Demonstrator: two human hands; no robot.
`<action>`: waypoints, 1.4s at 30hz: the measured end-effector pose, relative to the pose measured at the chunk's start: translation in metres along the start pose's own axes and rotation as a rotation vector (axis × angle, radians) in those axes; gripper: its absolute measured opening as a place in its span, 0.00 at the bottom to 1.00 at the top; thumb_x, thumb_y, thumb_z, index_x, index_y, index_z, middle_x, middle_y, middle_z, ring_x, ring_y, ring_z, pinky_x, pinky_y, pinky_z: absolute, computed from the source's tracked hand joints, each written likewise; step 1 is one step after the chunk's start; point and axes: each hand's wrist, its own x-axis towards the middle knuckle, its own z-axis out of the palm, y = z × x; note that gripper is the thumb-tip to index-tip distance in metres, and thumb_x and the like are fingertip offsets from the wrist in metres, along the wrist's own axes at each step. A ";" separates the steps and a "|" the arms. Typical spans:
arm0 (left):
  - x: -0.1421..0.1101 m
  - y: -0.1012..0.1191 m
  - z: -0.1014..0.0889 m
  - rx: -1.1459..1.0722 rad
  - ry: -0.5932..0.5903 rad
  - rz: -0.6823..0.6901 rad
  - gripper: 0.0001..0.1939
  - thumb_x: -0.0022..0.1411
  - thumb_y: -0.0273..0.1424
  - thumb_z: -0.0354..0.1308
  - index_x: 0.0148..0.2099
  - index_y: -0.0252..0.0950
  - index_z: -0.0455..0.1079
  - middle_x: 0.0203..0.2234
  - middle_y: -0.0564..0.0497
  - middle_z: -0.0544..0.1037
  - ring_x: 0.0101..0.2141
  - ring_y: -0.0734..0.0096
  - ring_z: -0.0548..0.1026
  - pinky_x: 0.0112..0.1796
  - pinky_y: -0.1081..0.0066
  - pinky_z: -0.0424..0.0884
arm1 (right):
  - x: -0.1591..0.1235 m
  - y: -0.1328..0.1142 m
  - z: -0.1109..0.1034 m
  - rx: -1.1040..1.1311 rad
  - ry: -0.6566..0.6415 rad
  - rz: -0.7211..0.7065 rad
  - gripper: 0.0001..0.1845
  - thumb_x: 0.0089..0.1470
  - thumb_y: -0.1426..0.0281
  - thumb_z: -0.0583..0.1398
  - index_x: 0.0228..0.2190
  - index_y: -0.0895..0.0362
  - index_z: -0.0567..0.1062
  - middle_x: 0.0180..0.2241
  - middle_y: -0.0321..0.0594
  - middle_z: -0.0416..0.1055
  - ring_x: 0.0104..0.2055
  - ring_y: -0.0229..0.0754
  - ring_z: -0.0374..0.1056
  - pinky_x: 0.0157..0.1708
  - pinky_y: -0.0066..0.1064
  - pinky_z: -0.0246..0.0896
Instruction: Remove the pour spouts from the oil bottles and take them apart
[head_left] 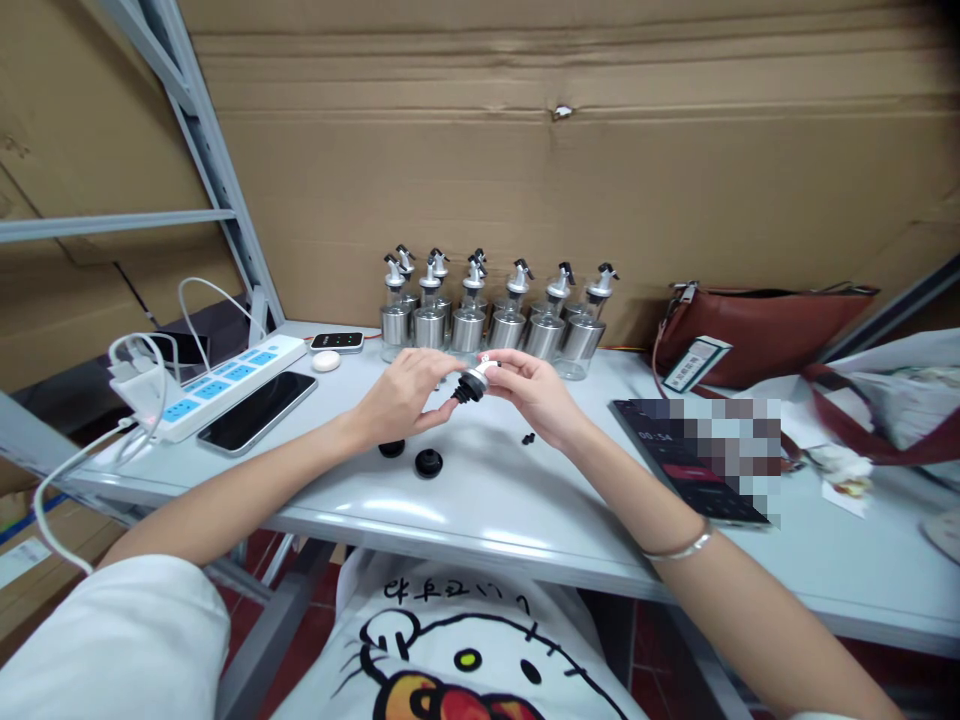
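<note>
Between my two hands is a pour spout [472, 384] with a silver collar and a black ribbed stopper, tilted with the stopper toward the lower left. My right hand [538, 395] pinches its silver and white end between thumb and fingers. My left hand [405, 392] has thumb and fingers closed around the black stopper side. Below my left hand a round black cap [428, 463] lies on the table, and a second black cap [391, 449] sits partly hidden under the hand. Tiny black pieces [529, 439] lie under my right hand.
Several glass bottles [507, 325] with steel bands and spouts stand against the cardboard. To the left are a power strip [232, 385], a phone [259, 410], a small black device [337, 343] and a white round object [325, 361]. At right are a large phone [660, 450] and a brown bag [765, 330].
</note>
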 end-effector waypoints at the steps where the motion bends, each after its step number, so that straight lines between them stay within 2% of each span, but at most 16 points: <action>1: 0.000 0.000 0.000 -0.021 -0.011 -0.008 0.16 0.61 0.30 0.50 0.52 0.35 0.57 0.42 0.45 0.73 0.43 0.64 0.71 0.44 0.63 0.66 | 0.000 0.001 0.000 -0.021 -0.010 -0.011 0.16 0.39 0.66 0.66 0.34 0.55 0.73 0.27 0.32 0.72 0.31 0.34 0.66 0.38 0.32 0.63; 3: 0.000 0.001 0.001 -0.055 -0.039 0.000 0.17 0.61 0.29 0.48 0.53 0.35 0.56 0.43 0.44 0.73 0.44 0.64 0.71 0.45 0.63 0.66 | 0.000 0.003 -0.001 -0.069 -0.033 -0.031 0.17 0.40 0.65 0.66 0.35 0.54 0.71 0.27 0.32 0.71 0.30 0.35 0.66 0.36 0.31 0.62; 5: 0.001 0.000 0.001 -0.067 -0.070 0.003 0.17 0.60 0.27 0.47 0.52 0.36 0.57 0.45 0.45 0.73 0.46 0.65 0.71 0.46 0.63 0.65 | 0.001 0.004 -0.001 -0.157 -0.019 -0.089 0.16 0.42 0.64 0.65 0.34 0.54 0.70 0.30 0.34 0.71 0.33 0.36 0.66 0.35 0.31 0.61; 8: 0.001 -0.001 0.002 -0.042 -0.111 -0.012 0.16 0.59 0.27 0.47 0.50 0.36 0.60 0.45 0.45 0.73 0.47 0.64 0.70 0.46 0.62 0.64 | 0.001 0.004 -0.001 -0.374 0.088 -0.268 0.13 0.41 0.64 0.65 0.32 0.54 0.71 0.37 0.38 0.68 0.37 0.39 0.63 0.31 0.30 0.60; 11: 0.001 -0.001 0.003 0.000 -0.113 -0.018 0.14 0.59 0.28 0.47 0.48 0.36 0.61 0.43 0.45 0.74 0.45 0.64 0.71 0.45 0.62 0.63 | 0.000 0.003 0.000 -0.505 0.116 -0.373 0.10 0.45 0.63 0.63 0.31 0.54 0.72 0.31 0.37 0.66 0.31 0.37 0.61 0.28 0.29 0.57; 13: 0.000 -0.001 0.004 0.027 -0.087 -0.011 0.13 0.59 0.28 0.48 0.47 0.35 0.62 0.43 0.45 0.74 0.45 0.64 0.71 0.45 0.62 0.63 | -0.002 0.003 0.002 -0.522 0.042 -0.364 0.10 0.47 0.62 0.61 0.32 0.55 0.72 0.28 0.36 0.66 0.30 0.37 0.62 0.28 0.29 0.57; 16: -0.001 -0.002 0.006 0.049 -0.053 -0.003 0.12 0.59 0.28 0.48 0.47 0.35 0.62 0.42 0.45 0.74 0.44 0.64 0.71 0.45 0.63 0.63 | -0.005 0.003 0.004 -0.574 -0.067 -0.354 0.14 0.44 0.63 0.64 0.33 0.55 0.71 0.31 0.37 0.69 0.31 0.38 0.65 0.28 0.30 0.60; 20: -0.002 -0.002 0.007 0.035 -0.086 -0.033 0.13 0.59 0.29 0.49 0.47 0.35 0.62 0.42 0.45 0.74 0.44 0.64 0.71 0.45 0.63 0.63 | -0.006 0.005 0.004 -0.640 -0.131 -0.374 0.13 0.44 0.66 0.63 0.35 0.55 0.70 0.33 0.38 0.70 0.31 0.38 0.67 0.31 0.32 0.65; 24: -0.001 -0.001 0.007 -0.003 -0.102 -0.064 0.13 0.59 0.31 0.50 0.48 0.35 0.61 0.42 0.45 0.73 0.45 0.63 0.70 0.45 0.63 0.62 | -0.005 0.008 0.002 -0.659 -0.126 -0.414 0.14 0.44 0.70 0.62 0.36 0.55 0.70 0.34 0.39 0.71 0.32 0.38 0.67 0.35 0.35 0.67; 30: -0.001 0.001 0.006 -0.062 -0.101 -0.128 0.17 0.59 0.34 0.51 0.49 0.34 0.58 0.43 0.45 0.73 0.42 0.64 0.71 0.45 0.63 0.62 | -0.004 0.011 0.000 -0.657 -0.125 -0.458 0.13 0.44 0.71 0.62 0.35 0.55 0.69 0.32 0.38 0.69 0.31 0.38 0.66 0.36 0.34 0.67; 35: -0.001 0.003 0.007 -0.165 -0.184 -0.212 0.20 0.60 0.36 0.50 0.53 0.35 0.56 0.45 0.44 0.72 0.43 0.64 0.71 0.45 0.63 0.63 | -0.004 0.010 0.000 -0.626 -0.143 -0.466 0.13 0.44 0.71 0.62 0.36 0.55 0.68 0.34 0.38 0.69 0.33 0.38 0.66 0.37 0.34 0.67; 38: -0.001 0.004 0.007 -0.220 -0.204 -0.198 0.18 0.62 0.35 0.49 0.53 0.35 0.56 0.45 0.44 0.72 0.44 0.64 0.70 0.46 0.62 0.63 | -0.006 0.007 0.001 -0.629 -0.164 -0.447 0.14 0.44 0.71 0.61 0.36 0.55 0.68 0.34 0.39 0.69 0.34 0.39 0.66 0.38 0.36 0.67; 42: -0.001 0.003 0.008 -0.218 -0.171 -0.160 0.18 0.63 0.37 0.50 0.52 0.35 0.57 0.44 0.43 0.73 0.43 0.64 0.71 0.45 0.62 0.64 | -0.007 0.004 0.002 -0.651 -0.190 -0.434 0.15 0.43 0.71 0.61 0.37 0.55 0.67 0.36 0.40 0.70 0.36 0.40 0.67 0.40 0.36 0.66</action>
